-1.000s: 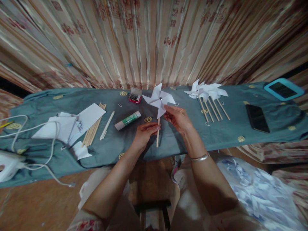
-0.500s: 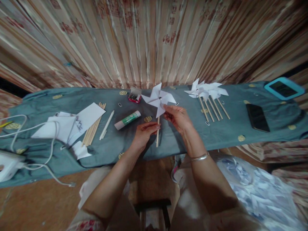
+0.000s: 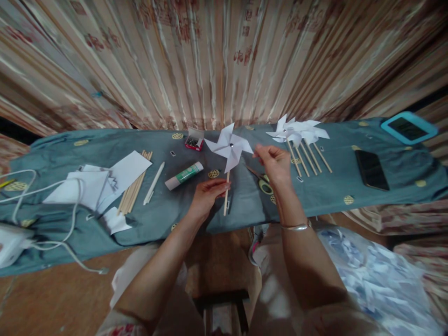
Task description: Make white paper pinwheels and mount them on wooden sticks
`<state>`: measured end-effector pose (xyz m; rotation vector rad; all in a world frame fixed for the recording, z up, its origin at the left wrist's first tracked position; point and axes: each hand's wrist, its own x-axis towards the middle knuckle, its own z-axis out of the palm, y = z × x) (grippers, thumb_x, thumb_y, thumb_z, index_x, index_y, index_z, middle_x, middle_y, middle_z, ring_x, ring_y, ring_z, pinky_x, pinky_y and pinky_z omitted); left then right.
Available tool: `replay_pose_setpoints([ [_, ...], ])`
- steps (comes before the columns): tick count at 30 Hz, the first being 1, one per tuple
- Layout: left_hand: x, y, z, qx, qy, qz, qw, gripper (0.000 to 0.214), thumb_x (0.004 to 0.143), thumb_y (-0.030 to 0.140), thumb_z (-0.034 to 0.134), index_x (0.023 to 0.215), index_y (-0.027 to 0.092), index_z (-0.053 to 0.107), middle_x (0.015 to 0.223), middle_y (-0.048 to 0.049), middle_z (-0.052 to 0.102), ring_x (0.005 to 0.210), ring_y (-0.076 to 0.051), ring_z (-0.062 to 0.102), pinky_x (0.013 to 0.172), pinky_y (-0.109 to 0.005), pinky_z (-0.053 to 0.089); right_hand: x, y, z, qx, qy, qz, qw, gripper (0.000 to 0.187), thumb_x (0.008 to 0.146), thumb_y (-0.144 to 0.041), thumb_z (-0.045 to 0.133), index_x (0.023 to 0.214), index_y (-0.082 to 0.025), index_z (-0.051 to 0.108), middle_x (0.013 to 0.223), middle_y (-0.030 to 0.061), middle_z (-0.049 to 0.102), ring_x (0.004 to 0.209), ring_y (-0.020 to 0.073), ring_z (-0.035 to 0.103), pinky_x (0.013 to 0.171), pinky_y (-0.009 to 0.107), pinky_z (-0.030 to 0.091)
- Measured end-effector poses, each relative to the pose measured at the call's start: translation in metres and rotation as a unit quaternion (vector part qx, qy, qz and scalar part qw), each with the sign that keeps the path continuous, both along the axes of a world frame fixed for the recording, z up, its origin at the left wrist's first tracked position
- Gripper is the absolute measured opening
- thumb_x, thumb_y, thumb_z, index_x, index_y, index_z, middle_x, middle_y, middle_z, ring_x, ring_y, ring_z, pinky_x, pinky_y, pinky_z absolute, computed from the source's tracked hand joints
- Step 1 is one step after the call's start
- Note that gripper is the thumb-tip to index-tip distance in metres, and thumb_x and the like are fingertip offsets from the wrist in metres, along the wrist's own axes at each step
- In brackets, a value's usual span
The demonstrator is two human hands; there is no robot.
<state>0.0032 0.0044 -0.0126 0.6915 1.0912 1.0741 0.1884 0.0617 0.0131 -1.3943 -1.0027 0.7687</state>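
Note:
A white paper pinwheel (image 3: 229,145) with a silver pin at its centre stands over the middle of the table. My left hand (image 3: 206,198) pinches its wooden stick (image 3: 226,191) between thumb and fingers, below the blades. Just right of the blade tip is my right hand (image 3: 276,163), its fingers curled together; I see nothing in them, and whether they touch the paper is unclear. Scissors (image 3: 265,185) with yellow-green handles lie beneath the right hand, partly covered by it. More white pinwheels (image 3: 297,130) on sticks lie to the right.
Left of my hands are a glue stick (image 3: 184,176), a red box of pins (image 3: 194,141), a white pen (image 3: 154,183), wooden sticks (image 3: 135,193) and paper sheets (image 3: 87,186). A white cable (image 3: 73,219) crosses the left end. A phone (image 3: 371,169) and a blue-framed device (image 3: 409,127) lie right.
My right hand has moved off the pinwheel blade to the right, uncovering the scissors. The left hand keeps its grip on the stick.

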Motion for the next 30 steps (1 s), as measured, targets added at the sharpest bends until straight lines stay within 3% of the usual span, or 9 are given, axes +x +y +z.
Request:
replay_pose_setpoints([
  [4, 0.0, -0.002, -0.002, 0.001, 0.009, -0.025, 1.0, 0.039, 0.045, 0.041, 0.093, 0.071, 0.016, 0.079, 0.072, -0.0055, 0.073, 0.066, -0.014, 0.061, 0.066, -0.026, 0.047, 0.005, 0.005, -0.006, 0.038, -0.021, -0.006, 0.999, 0.024, 0.068, -0.044, 0.076, 0.068, -0.02, 0.07, 0.063, -0.0038, 0.065, 0.062, 0.0116, 0.054, 0.062, 0.025, 0.042],
  [8, 0.0, -0.003, -0.002, 0.002, 0.004, -0.041, 0.999, 0.04, 0.046, 0.043, 0.093, 0.072, 0.016, 0.078, 0.073, -0.0051, 0.073, 0.067, -0.014, 0.061, 0.067, -0.027, 0.048, 0.001, 0.005, -0.007, 0.019, -0.027, 0.018, 0.999, 0.028, 0.065, -0.045, 0.075, 0.067, -0.018, 0.07, 0.057, -0.0045, 0.057, 0.057, 0.0112, 0.045, 0.058, 0.026, 0.037],
  [23, -0.001, 0.003, -0.001, 0.012, 0.005, 0.006, 1.0, 0.04, 0.043, 0.042, 0.095, 0.07, 0.017, 0.078, 0.068, -0.0027, 0.072, 0.063, -0.012, 0.061, 0.066, -0.026, 0.05, -0.017, -0.001, 0.0, -0.031, 0.03, 0.074, 0.996, 0.024, 0.059, -0.041, 0.072, 0.055, -0.02, 0.062, 0.051, -0.0053, 0.051, 0.05, 0.0081, 0.036, 0.049, 0.023, 0.027],
  [30, -0.001, 0.002, -0.001, 0.023, 0.013, 0.015, 1.0, 0.037, 0.046, 0.042, 0.093, 0.07, 0.018, 0.078, 0.072, -0.0039, 0.073, 0.066, -0.015, 0.062, 0.066, -0.028, 0.051, -0.025, -0.006, 0.004, -0.063, 0.089, 0.11, 0.988, 0.026, 0.056, -0.043, 0.076, 0.052, -0.02, 0.063, 0.048, -0.0048, 0.053, 0.049, 0.008, 0.04, 0.049, 0.022, 0.03],
])
